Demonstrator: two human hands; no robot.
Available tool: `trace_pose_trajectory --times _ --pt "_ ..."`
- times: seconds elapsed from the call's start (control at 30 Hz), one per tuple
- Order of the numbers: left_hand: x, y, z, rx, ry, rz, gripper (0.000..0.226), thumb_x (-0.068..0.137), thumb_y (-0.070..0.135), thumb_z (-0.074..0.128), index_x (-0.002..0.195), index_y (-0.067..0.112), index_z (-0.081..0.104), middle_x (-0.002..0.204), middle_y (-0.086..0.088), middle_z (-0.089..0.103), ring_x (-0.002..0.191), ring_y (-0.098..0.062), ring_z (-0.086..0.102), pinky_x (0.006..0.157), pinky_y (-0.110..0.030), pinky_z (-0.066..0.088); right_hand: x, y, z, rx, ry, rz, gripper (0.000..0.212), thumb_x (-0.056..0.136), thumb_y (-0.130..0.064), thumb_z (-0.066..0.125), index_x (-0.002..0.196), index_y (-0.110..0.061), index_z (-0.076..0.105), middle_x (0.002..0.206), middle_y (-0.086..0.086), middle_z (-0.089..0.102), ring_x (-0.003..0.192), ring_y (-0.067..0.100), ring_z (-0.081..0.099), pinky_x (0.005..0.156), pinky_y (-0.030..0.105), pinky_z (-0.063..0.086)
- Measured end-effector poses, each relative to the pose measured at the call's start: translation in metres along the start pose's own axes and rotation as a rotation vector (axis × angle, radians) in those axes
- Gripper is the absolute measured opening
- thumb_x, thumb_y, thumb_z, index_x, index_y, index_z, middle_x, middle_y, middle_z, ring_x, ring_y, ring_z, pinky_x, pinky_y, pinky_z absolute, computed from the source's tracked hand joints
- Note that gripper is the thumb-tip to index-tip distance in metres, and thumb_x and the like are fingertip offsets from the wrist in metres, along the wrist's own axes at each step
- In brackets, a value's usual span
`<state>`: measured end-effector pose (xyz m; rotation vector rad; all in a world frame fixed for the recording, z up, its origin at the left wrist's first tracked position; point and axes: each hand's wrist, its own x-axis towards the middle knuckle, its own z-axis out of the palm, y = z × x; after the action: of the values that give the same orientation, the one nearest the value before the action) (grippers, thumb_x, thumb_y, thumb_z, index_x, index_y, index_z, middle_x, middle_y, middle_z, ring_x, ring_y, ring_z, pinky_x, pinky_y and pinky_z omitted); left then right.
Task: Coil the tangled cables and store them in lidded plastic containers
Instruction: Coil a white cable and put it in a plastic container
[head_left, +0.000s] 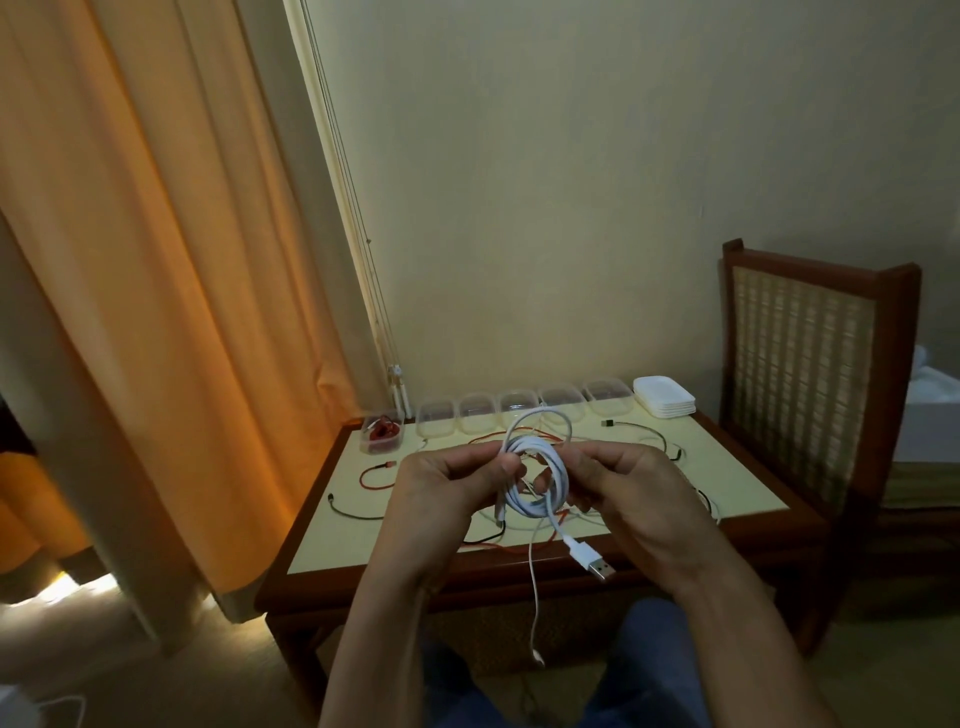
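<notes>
Both hands hold a white cable coil (543, 480) above the table. My left hand (452, 486) pinches the coil's left side between thumb and fingers. On the coil's right side my right hand (621, 486) grips it with curled fingers. A white USB plug (592, 558) sticks out below the coil, and a thin white tail (534, 608) hangs down toward the floor. A row of clear plastic containers (517, 410) stands along the table's far edge. The leftmost container (382, 431) holds a coiled red cable. A stack of white lids (665, 395) lies at the far right.
The wooden table (332, 499) has a pale yellow top strewn with loose cables: a red one (371, 475), a dark one (358, 514), another dark one (644, 428). A cane-backed chair (805, 374) stands at the right. Orange curtains (156, 260) hang on the left.
</notes>
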<state>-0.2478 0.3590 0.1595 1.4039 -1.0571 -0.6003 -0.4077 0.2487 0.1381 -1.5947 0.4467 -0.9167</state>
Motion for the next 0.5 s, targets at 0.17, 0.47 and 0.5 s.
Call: trace_pose_trajectory --times 0.17,0.47,0.5 --pt "0.0 -0.001 0.002 -0.003 0.089 0.029 0.018 0.093 0.017 0.069 0.109 0.018 0.078 0.094 0.007 0.08 0.09 -0.006 0.074 0.077 -0.02 0.058 -0.008 -0.014 0.006 -0.113 -0.123 0.023 0.025 0.092 -0.039 0.066 0.114 -0.028 0.071 0.1 -0.003 0.075 0.093 0.012 0.068 0.081 0.029 0.056" --pt "0.003 -0.002 -0.006 0.001 0.216 0.03 0.017 0.093 0.018 0.071 0.108 0.023 0.078 0.092 0.01 0.08 0.089 -0.003 0.074 0.085 -0.027 0.057 -0.008 -0.017 0.019 -0.642 -0.053 -0.008 0.033 0.097 -0.033 0.064 0.129 -0.041 0.061 0.095 -0.015 0.068 0.083 -0.004 0.062 0.072 0.019 0.049" --pt "0.003 -0.002 -0.006 0.009 0.225 0.031 0.017 0.093 0.018 0.071 0.107 0.024 0.078 0.092 0.012 0.079 0.089 -0.002 0.073 0.085 -0.026 0.056 -0.009 -0.017 0.02 -0.667 -0.091 -0.002 0.027 0.098 -0.033 0.063 0.123 -0.042 0.063 0.091 -0.012 0.068 0.081 -0.002 0.062 0.072 0.021 0.051"
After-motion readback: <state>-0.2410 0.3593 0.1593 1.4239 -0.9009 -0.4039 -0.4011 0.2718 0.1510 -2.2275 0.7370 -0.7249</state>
